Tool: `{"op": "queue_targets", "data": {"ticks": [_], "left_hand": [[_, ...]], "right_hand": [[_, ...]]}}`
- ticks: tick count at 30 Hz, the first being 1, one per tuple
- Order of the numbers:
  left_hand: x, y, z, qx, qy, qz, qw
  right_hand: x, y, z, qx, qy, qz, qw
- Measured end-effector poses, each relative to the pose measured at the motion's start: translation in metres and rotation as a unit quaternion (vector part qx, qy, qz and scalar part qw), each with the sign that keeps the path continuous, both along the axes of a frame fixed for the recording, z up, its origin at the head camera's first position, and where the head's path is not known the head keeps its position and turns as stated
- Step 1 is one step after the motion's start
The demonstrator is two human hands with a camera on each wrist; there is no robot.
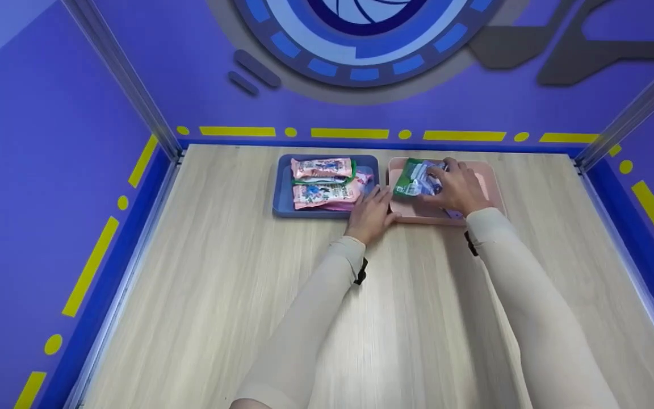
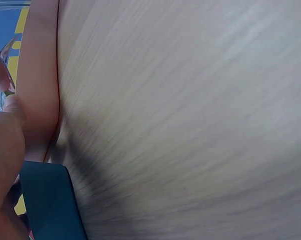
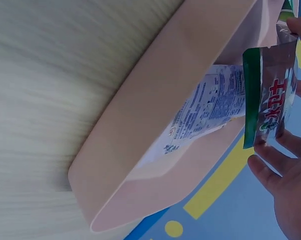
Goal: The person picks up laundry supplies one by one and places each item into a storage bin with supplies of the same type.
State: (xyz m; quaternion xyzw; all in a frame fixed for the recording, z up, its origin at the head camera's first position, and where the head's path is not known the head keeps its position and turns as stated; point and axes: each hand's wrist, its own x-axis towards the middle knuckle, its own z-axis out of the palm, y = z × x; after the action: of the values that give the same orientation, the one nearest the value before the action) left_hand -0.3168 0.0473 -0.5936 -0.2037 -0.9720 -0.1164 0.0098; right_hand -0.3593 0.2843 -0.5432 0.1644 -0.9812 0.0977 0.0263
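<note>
My right hand [image 1: 458, 188] is over the pink tray [image 1: 418, 211] and pinches a green-edged packet [image 1: 412, 177]. In the right wrist view this packet [image 3: 271, 95] is silver with red lettering, fingers and thumb at its edges. Below it in the tray lies a white packet [image 3: 210, 102] with purple-blue print. My left hand [image 1: 369, 215] lies where the two trays meet, its fingers extended across the right edge of the blue tray [image 1: 283, 190] and its thumb at the pink tray's near corner. Pink floral packets [image 1: 321, 195] lie in the blue tray, one with a green edge.
Both trays stand side by side near the back of a light wood table [image 1: 219, 272]. A blue-purple wall [image 1: 191, 96] with yellow dashes rises behind them, and side panels with metal rails [image 1: 128, 272] enclose the table left and right.
</note>
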Motion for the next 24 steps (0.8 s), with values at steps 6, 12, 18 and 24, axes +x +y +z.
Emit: {"op": "queue_targets", "data": {"ticks": [6, 12, 18, 24], "left_hand": [[0.0, 0.001, 0.0, -0.008, -0.01, 0.004, 0.9999], [0.0, 0.002, -0.001, -0.007, -0.007, 0.005, 0.9999], [0.001, 0.002, 0.0, -0.002, -0.008, 0.004, 1.0], [0.0, 0.0, 0.0, -0.01, -0.002, 0.002, 0.9999]], "right_hand": [[-0.004, -0.004, -0.005, 0.004, -0.023, -0.004, 0.9997], [-0.005, -0.003, -0.011, 0.01, -0.03, -0.008, 0.9995], [-0.004, -0.004, -0.016, -0.001, -0.052, -0.018, 0.9985], [-0.004, -0.007, -0.016, 0.006, -0.068, -0.027, 0.9973]]}}
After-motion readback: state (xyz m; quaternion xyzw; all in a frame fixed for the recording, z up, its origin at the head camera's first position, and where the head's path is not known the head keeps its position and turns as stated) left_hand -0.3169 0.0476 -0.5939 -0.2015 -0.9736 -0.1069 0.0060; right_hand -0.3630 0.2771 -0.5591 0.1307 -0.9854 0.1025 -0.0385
